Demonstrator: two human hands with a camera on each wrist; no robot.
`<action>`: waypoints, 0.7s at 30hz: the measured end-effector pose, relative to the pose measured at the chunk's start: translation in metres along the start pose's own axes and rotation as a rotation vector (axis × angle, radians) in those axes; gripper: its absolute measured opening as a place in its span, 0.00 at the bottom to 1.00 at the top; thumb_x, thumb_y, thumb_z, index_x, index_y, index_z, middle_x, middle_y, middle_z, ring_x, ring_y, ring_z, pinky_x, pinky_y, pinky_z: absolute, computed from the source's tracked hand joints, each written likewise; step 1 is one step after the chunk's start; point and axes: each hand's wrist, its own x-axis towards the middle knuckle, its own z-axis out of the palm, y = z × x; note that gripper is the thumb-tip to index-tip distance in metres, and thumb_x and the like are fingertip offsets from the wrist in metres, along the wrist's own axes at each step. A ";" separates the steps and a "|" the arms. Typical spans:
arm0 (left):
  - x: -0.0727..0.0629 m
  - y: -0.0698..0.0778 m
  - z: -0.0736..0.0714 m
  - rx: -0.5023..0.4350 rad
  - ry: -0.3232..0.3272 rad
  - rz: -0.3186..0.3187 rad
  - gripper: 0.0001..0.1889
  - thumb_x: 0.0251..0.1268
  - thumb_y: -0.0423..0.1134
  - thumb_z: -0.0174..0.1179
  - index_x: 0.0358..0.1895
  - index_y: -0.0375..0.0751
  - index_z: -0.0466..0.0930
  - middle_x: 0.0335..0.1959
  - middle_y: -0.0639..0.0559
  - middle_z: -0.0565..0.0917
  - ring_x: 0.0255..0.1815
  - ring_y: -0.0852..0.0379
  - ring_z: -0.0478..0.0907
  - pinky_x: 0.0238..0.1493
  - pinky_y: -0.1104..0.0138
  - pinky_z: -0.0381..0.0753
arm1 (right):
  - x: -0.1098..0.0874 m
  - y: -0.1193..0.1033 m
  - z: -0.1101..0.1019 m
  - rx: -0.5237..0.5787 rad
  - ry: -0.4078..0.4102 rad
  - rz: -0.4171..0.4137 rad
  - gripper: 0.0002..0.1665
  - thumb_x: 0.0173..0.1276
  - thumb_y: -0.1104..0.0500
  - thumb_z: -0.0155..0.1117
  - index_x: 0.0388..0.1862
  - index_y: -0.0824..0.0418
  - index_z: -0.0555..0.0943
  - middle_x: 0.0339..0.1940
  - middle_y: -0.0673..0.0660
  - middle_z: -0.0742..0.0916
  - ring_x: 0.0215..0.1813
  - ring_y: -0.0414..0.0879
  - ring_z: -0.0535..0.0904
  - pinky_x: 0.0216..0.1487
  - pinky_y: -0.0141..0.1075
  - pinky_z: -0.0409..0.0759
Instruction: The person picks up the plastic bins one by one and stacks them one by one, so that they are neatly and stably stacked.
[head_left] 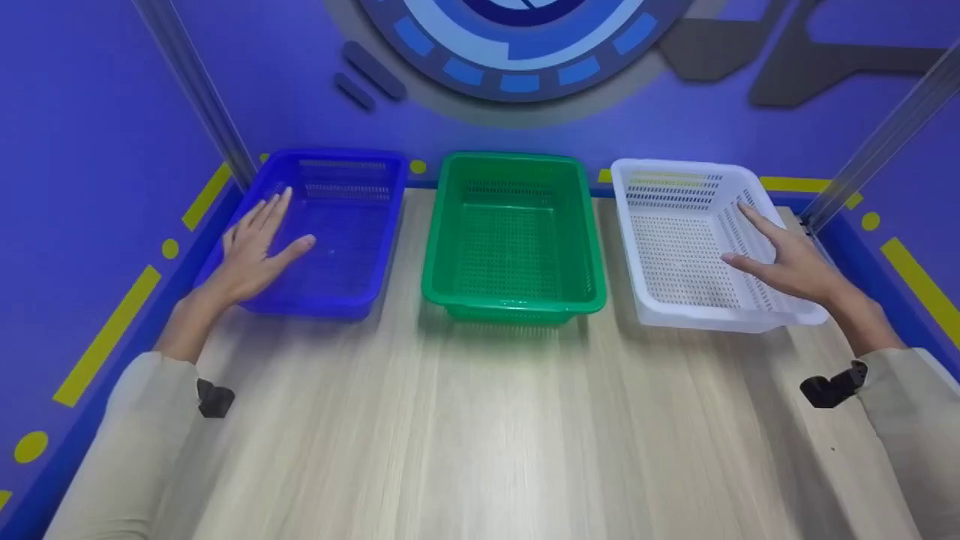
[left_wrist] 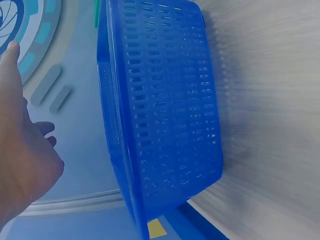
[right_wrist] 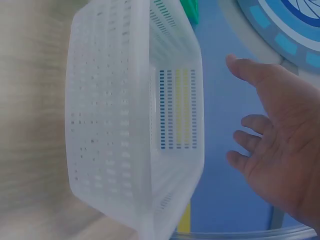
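Three plastic baskets stand in a row on the table: a blue basket at left, a green basket in the middle and a white basket at right. My left hand hovers over the near left part of the blue one, fingers extended and thumb spread, holding nothing. Over the right side of the white one is my right hand, its thumb and forefinger apart, also holding nothing. Both wrist views show the hands above the rims, apart from the blue basket and the white basket.
The pale wood-grain table stretches in front of the baskets. Blue printed panels wall the sides and back, with metal posts at the corners. A black wrist camera sits at each sleeve cuff.
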 end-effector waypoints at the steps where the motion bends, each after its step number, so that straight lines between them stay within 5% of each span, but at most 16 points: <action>1: -0.001 -0.001 -0.001 -0.022 -0.003 -0.013 0.45 0.75 0.64 0.48 0.84 0.59 0.33 0.86 0.44 0.40 0.86 0.36 0.34 0.74 0.29 0.28 | 0.001 -0.001 0.001 0.034 -0.012 0.006 0.53 0.74 0.51 0.64 0.86 0.49 0.43 0.79 0.75 0.63 0.69 0.79 0.70 0.62 0.77 0.67; 4: -0.004 -0.006 -0.003 -0.081 -0.017 -0.056 0.45 0.75 0.65 0.48 0.83 0.66 0.29 0.87 0.49 0.39 0.86 0.36 0.33 0.74 0.28 0.26 | 0.005 -0.005 0.001 0.137 -0.039 0.039 0.52 0.75 0.52 0.63 0.86 0.48 0.42 0.84 0.70 0.55 0.79 0.76 0.55 0.71 0.74 0.57; 7: -0.007 -0.010 -0.006 -0.139 -0.034 -0.102 0.44 0.75 0.65 0.49 0.82 0.72 0.28 0.87 0.48 0.41 0.85 0.35 0.32 0.73 0.26 0.26 | 0.008 -0.011 0.003 0.208 -0.053 0.068 0.50 0.77 0.52 0.61 0.86 0.49 0.43 0.84 0.68 0.56 0.81 0.72 0.54 0.78 0.50 0.65; 10: -0.010 -0.014 -0.008 -0.176 -0.042 -0.131 0.46 0.74 0.64 0.51 0.81 0.73 0.27 0.86 0.45 0.44 0.85 0.34 0.31 0.71 0.23 0.27 | 0.010 -0.020 0.005 0.263 -0.066 0.089 0.48 0.79 0.50 0.58 0.86 0.51 0.44 0.83 0.69 0.59 0.80 0.69 0.58 0.66 0.22 0.72; 12: -0.010 -0.017 -0.010 -0.189 -0.040 -0.136 0.47 0.74 0.64 0.53 0.82 0.72 0.27 0.86 0.43 0.45 0.85 0.34 0.31 0.71 0.23 0.27 | 0.012 -0.026 0.008 0.303 -0.070 0.095 0.46 0.80 0.48 0.57 0.86 0.52 0.44 0.83 0.68 0.60 0.80 0.68 0.60 0.55 0.13 0.70; 21: -0.020 -0.036 -0.016 -0.201 0.002 -0.132 0.50 0.73 0.60 0.57 0.83 0.63 0.28 0.85 0.37 0.47 0.83 0.29 0.32 0.69 0.23 0.24 | 0.022 -0.064 0.033 0.531 -0.059 0.020 0.41 0.81 0.51 0.55 0.85 0.56 0.51 0.81 0.68 0.65 0.72 0.40 0.74 0.58 0.20 0.77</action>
